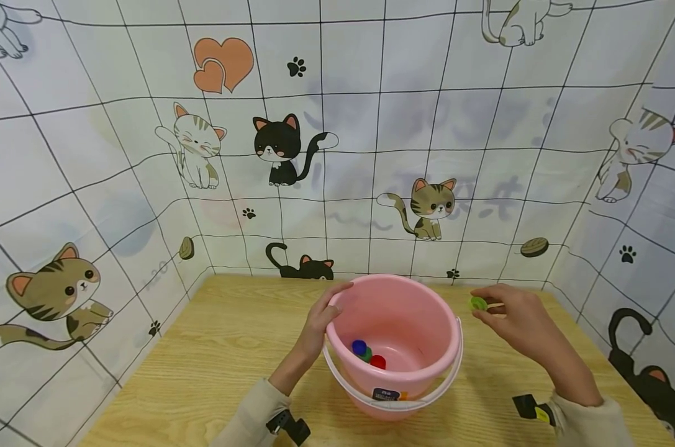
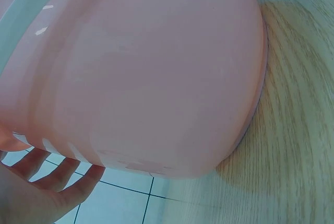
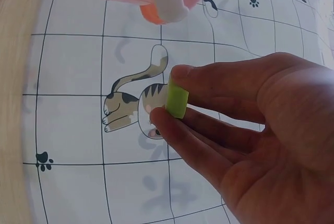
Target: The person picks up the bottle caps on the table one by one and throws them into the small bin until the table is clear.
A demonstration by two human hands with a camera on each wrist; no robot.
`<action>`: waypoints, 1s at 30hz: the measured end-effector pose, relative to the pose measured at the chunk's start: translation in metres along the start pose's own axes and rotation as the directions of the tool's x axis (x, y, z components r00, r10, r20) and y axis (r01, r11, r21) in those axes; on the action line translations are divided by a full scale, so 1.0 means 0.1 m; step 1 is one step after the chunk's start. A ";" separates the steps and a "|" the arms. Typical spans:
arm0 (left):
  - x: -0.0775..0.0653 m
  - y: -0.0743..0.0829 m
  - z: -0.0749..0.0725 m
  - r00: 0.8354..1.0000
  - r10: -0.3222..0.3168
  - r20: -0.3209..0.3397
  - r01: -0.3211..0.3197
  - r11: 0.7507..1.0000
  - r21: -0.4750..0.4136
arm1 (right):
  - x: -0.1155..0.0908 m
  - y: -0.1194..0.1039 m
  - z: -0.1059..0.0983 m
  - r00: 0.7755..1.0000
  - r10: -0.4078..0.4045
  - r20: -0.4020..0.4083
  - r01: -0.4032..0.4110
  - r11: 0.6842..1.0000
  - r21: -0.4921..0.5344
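Note:
A pink bucket (image 1: 398, 301) stands upright on the wooden table, its white handle (image 1: 392, 406) lowered across the front. My left hand (image 1: 317, 321) grips the bucket's left rim, thumb on the inner side and fingers along the outside wall, as the left wrist view shows from below. To the right of the bucket, my right hand (image 1: 516, 315) pinches a small light green bottle cap (image 3: 178, 102) between thumb and fingertips, raised above the table. Inside the bucket lie a blue cap (image 1: 359, 347), a green cap (image 1: 366, 355) and a red cap (image 1: 378, 361), gathered toward the left front.
The wooden tabletop (image 1: 203, 354) reaches back to a white sheet (image 1: 348, 167) printed with cats and grid lines, which encloses the back and both sides. Dark straps with small devices sit around both wrists, over the sleeves.

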State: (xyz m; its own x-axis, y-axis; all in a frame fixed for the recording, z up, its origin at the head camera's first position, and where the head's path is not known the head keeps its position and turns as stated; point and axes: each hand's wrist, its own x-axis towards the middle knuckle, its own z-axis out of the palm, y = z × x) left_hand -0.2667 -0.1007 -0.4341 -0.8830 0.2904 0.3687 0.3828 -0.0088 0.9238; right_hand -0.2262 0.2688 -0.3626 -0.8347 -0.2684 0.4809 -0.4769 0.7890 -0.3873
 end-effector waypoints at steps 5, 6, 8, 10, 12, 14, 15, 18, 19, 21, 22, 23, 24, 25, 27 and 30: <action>0.01 -0.01 0.01 1.000 -0.002 -0.001 0.002 1.000 0.004 | -0.01 -0.02 -0.03 0.999 -0.038 -0.024 0.038 0.999 -0.006; 0.01 -0.01 0.01 1.000 -0.002 -0.003 0.002 1.000 0.007 | -0.01 -0.02 -0.04 0.998 -0.047 -0.032 0.047 0.999 -0.003; 0.01 -0.01 0.01 1.000 -0.002 -0.006 0.002 1.000 0.012 | -0.01 -0.04 -0.04 0.997 -0.061 -0.050 0.061 0.998 -0.003; 0.01 -0.01 0.01 1.000 -0.003 -0.007 0.003 1.000 0.010 | -0.02 -0.05 -0.04 0.995 -0.079 -0.067 0.079 0.997 -0.007; 0.01 0.00 0.01 1.000 -0.006 -0.005 0.006 1.000 0.008 | -0.02 -0.07 -0.04 0.991 -0.101 -0.086 0.100 0.995 -0.015; 0.01 0.00 0.01 1.000 -0.007 -0.003 0.007 1.000 0.003 | -0.02 -0.09 -0.04 0.989 -0.115 -0.095 0.113 0.993 -0.020; 0.01 0.00 0.01 1.000 -0.005 -0.003 0.005 1.000 0.004 | -0.02 -0.10 -0.04 0.988 -0.119 -0.096 0.118 0.993 -0.020; 0.01 0.00 0.00 1.000 -0.001 -0.005 0.001 1.000 0.007 | -0.01 -0.14 -0.04 0.988 -0.121 -0.093 0.119 0.993 -0.021; 0.01 0.00 0.00 1.000 -0.001 -0.005 0.001 1.000 0.008 | -0.01 -0.15 -0.05 0.989 -0.119 -0.089 0.118 0.993 -0.021; 0.01 0.00 0.00 1.000 -0.001 -0.004 0.001 1.000 0.006 | 0.00 -0.17 -0.05 0.989 -0.126 -0.082 0.124 0.992 -0.026; 0.01 0.00 0.00 1.000 -0.003 -0.004 0.003 1.000 0.007 | 0.00 -0.18 -0.06 0.988 -0.134 -0.077 0.133 0.991 -0.023; 0.01 0.00 0.00 1.000 -0.003 -0.003 0.003 1.000 0.007 | 0.02 -0.19 -0.07 0.987 -0.143 -0.072 0.142 0.990 -0.019; 0.00 0.00 0.00 1.000 -0.003 -0.002 0.004 1.000 0.006 | 0.03 -0.20 -0.07 0.987 -0.149 -0.066 0.148 0.989 -0.016; 0.00 0.00 0.00 1.000 -0.005 -0.003 0.005 1.000 0.006 | 0.05 -0.21 -0.08 0.985 -0.157 -0.066 0.156 0.988 -0.020; 0.00 0.00 0.00 1.000 -0.005 -0.002 0.005 1.000 0.010 | 0.08 -0.23 -0.10 0.984 -0.163 -0.064 0.163 0.987 -0.018; 0.00 0.00 0.00 1.000 -0.004 0.001 0.004 1.000 0.005 | 0.12 -0.24 -0.11 0.985 -0.162 -0.059 0.160 0.987 -0.034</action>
State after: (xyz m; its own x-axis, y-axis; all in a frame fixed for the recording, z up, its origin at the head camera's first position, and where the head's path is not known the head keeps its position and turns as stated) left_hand -0.2666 -0.1008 -0.4339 -0.8843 0.2916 0.3646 0.3804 -0.0028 0.9248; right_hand -0.2217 0.2523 -0.3389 -0.7288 -0.3590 0.5831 -0.5945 0.7543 -0.2786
